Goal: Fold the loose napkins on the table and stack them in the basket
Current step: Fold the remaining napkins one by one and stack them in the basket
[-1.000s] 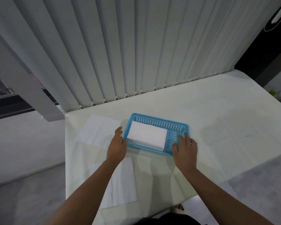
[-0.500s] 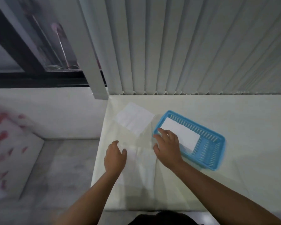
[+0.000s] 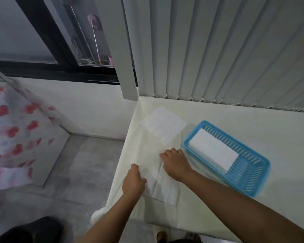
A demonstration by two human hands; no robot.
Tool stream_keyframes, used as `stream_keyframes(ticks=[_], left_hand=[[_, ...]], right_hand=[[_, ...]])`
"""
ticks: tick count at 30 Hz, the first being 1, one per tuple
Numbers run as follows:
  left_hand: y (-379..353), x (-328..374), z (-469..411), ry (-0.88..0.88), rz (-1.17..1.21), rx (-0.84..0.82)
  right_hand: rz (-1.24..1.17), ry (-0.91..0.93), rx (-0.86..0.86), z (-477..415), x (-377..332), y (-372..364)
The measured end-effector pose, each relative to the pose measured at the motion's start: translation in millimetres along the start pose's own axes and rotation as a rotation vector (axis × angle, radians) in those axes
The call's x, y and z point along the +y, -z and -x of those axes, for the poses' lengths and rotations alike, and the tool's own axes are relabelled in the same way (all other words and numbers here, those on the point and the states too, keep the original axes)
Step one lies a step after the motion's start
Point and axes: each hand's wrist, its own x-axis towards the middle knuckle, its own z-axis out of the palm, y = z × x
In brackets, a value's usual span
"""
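A loose white napkin (image 3: 162,187) lies flat near the table's front left corner. My left hand (image 3: 132,183) rests on its left edge with curled fingers. My right hand (image 3: 175,163) presses on its far right corner, fingers bent down onto the paper. A second loose napkin (image 3: 163,126) lies unfolded further back, near the blinds. To the right stands the blue plastic basket (image 3: 249,179), holding a stack of folded napkins (image 3: 213,153) at its left end.
The table (image 3: 244,120) is covered by a cream cloth, and its left edge drops to a grey floor. Vertical blinds (image 3: 218,50) hang along the back edge. A fabric with red hearts (image 3: 12,134) is at far left. A dark shape (image 3: 30,230) sits bottom left.
Both hands left the basket's ends and moved left onto the near loose napkin. The view swung left, so the basket now sits at the right.
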Motion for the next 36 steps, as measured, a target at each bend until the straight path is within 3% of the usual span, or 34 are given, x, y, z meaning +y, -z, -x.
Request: stream_keyframes(ticks=[3,6,11,14,17,23,28,33,36], left_hand=[[4,1,-10,0.003,0.002,-0.041],[15,2,-19,-0.072,-0.142,-0.02],[41,11,-38,-0.393,-0.413,0.142],[50,13,-50,-0.52,-0.436,0.147],[56,15,-51,-0.53,-0.452,0.109],[67,7,-42,-0.572,-0.328,0.098],[72,-11,-21,-0.483,-0.251,-0.165],[62,-26,-5,-0.389,-0.174,-0.416],[56,-29,-2,-0.32,-0.108,-0.414]], right_hand=[[-0.091,-0.003,-0.057,-11,-4,5],[-0.199,-0.033,-0.052,-21,-9,12],[-0.288,-0.043,0.026,-40,-13,38],[-0.294,-0.078,-0.016,-50,-13,45],[-0.244,-0.071,-0.048,-48,-13,47],[-0.258,-0.003,0.111,-20,-18,44],[-0.264,0.054,0.102,14,-26,29],[-0.193,0.113,-0.019,42,-26,9],[-0.186,0.1,-0.043,49,-24,1]])
